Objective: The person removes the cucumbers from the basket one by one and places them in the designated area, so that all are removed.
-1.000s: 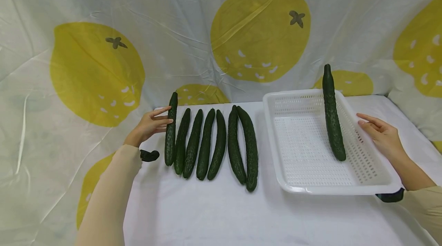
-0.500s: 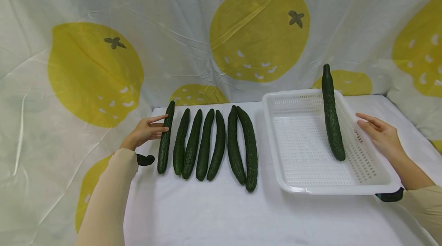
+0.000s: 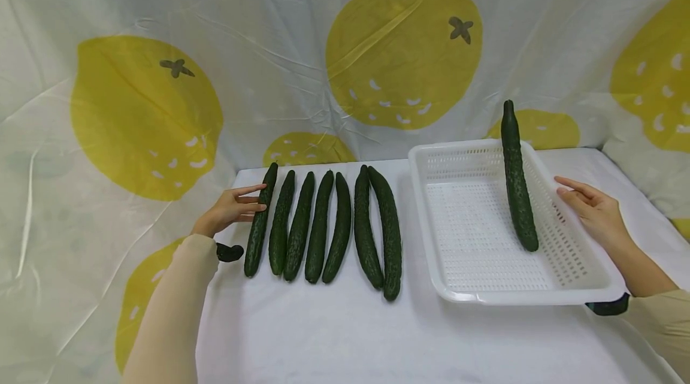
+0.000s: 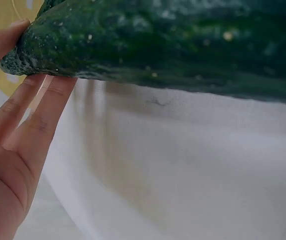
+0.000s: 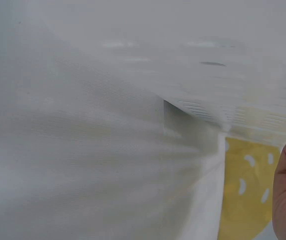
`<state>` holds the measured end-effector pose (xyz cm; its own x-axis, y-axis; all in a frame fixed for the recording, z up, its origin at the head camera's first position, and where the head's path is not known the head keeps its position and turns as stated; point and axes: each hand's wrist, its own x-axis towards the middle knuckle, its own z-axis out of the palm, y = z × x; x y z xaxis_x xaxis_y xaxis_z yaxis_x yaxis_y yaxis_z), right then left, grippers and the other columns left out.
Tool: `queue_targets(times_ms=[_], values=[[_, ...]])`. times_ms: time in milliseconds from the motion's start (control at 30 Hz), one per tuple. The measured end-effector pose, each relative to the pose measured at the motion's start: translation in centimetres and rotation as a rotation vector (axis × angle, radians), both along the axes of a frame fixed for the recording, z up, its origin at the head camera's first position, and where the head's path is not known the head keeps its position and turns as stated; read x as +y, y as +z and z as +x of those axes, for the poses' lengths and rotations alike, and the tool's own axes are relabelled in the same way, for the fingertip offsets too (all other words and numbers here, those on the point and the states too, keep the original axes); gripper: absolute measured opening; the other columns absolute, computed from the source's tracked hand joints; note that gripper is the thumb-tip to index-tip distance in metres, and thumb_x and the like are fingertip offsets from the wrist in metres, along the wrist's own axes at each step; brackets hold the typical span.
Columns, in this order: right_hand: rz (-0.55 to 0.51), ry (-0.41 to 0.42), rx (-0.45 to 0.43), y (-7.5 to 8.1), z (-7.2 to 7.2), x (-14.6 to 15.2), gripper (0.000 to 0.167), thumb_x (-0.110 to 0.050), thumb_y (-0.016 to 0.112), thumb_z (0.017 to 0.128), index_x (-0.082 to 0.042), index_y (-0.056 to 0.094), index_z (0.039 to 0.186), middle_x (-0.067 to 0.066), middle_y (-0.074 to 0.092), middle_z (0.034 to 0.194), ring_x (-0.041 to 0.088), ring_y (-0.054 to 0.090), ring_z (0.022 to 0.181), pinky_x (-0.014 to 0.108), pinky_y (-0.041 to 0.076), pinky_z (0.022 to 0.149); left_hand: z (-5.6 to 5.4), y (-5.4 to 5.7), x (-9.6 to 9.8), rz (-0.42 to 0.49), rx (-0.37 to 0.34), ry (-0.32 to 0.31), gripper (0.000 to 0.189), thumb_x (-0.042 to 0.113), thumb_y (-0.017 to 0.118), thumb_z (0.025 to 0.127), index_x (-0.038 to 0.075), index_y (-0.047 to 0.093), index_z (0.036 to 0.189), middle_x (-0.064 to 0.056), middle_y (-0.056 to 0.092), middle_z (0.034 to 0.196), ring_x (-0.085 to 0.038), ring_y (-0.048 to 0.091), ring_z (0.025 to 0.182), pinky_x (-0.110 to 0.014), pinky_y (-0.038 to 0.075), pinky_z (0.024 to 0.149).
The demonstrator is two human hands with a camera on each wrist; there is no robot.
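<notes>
In the head view my left hand (image 3: 229, 209) holds the leftmost dark green cucumber (image 3: 259, 228) at its upper part. The left wrist view has the thumb on one side of that cucumber (image 4: 157, 45) and fingers on the other. Several more cucumbers (image 3: 320, 228) lie to its right in a row, lengthwise and side by side. At the far right, my right hand (image 3: 595, 210) has its fingertips at the outer edge of a white plastic basket (image 3: 517, 298). A single cucumber (image 3: 517, 186) leans inside the basket, its tip above the back rim.
A white cloth covers the table (image 3: 323, 336). Behind it hangs a pale curtain (image 3: 259, 42) printed with large yellow lemons. Between the row and the basket runs a strip of white cloth. The right wrist view mostly shows the basket's slotted side (image 5: 202, 110) and white cloth.
My left hand has moved the leftmost cucumber left and towards me, away from its neighbour; its top now tilts further right. The right hand and basket stay put.
</notes>
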<state>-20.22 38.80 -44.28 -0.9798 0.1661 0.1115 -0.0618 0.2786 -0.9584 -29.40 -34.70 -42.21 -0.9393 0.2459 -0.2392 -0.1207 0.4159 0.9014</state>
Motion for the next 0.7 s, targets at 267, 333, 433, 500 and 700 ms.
queue_targets(times_ms=[267, 333, 433, 500, 700], values=[[0.02, -0.003, 0.014, 0.0, -0.1, 0.1, 0.03, -0.022, 0.064, 0.1, -0.04, 0.069, 0.124, -0.024, 0.064, 0.079, -0.008, 0.055, 0.071, 0.009, 0.046, 0.055, -0.2, -0.6, 0.2, -0.023, -0.008, 0.027, 0.067, 0.011, 0.07, 0.095, 0.012, 0.039, 0.155, -0.032, 0.038, 0.149, -0.039, 0.049, 0.13, -0.045, 0.052, 0.097], [0.027, -0.003, 0.018, 0.0, -0.1, 0.1, 0.03, -0.022, 0.064, 0.1, -0.04, 0.069, 0.124, -0.024, 0.064, 0.079, -0.008, 0.055, 0.071, 0.009, 0.045, 0.055, -0.3, -0.9, 0.1, -0.029, -0.011, 0.039, 0.067, 0.012, 0.071, 0.095, 0.013, 0.04, 0.154, -0.031, 0.039, 0.149, -0.039, 0.049, 0.13, -0.045, 0.052, 0.097], [0.038, -0.007, 0.024, 0.0, -0.1, 0.1, 0.031, -0.022, 0.064, 0.1, -0.04, 0.069, 0.124, -0.025, 0.064, 0.079, -0.008, 0.054, 0.072, 0.008, 0.044, 0.056, -0.4, -1.2, 0.1, -0.034, -0.008, 0.054, 0.067, 0.012, 0.073, 0.093, 0.014, 0.043, 0.153, -0.03, 0.04, 0.148, -0.039, 0.049, 0.13, -0.044, 0.052, 0.096], [0.041, -0.014, 0.025, 0.0, -0.1, 0.0, 0.031, -0.022, 0.064, 0.1, -0.042, 0.069, 0.123, -0.026, 0.064, 0.079, -0.009, 0.053, 0.072, 0.008, 0.044, 0.056, -0.5, -1.4, 0.1, -0.042, -0.002, 0.055, 0.066, 0.013, 0.073, 0.094, 0.013, 0.043, 0.153, -0.03, 0.041, 0.148, -0.039, 0.05, 0.13, -0.043, 0.053, 0.096], [0.012, -0.012, 0.03, 0.3, 0.3, -0.4, 0.032, -0.017, 0.063, 0.101, -0.043, 0.069, 0.117, -0.024, 0.064, 0.079, -0.009, 0.052, 0.076, 0.007, 0.042, 0.058, -0.5, -1.9, 0.0, -0.03, -0.004, 0.067, 0.065, 0.011, 0.072, 0.094, 0.008, 0.044, 0.152, -0.032, 0.043, 0.145, -0.034, 0.057, 0.123, -0.037, 0.054, 0.093]])
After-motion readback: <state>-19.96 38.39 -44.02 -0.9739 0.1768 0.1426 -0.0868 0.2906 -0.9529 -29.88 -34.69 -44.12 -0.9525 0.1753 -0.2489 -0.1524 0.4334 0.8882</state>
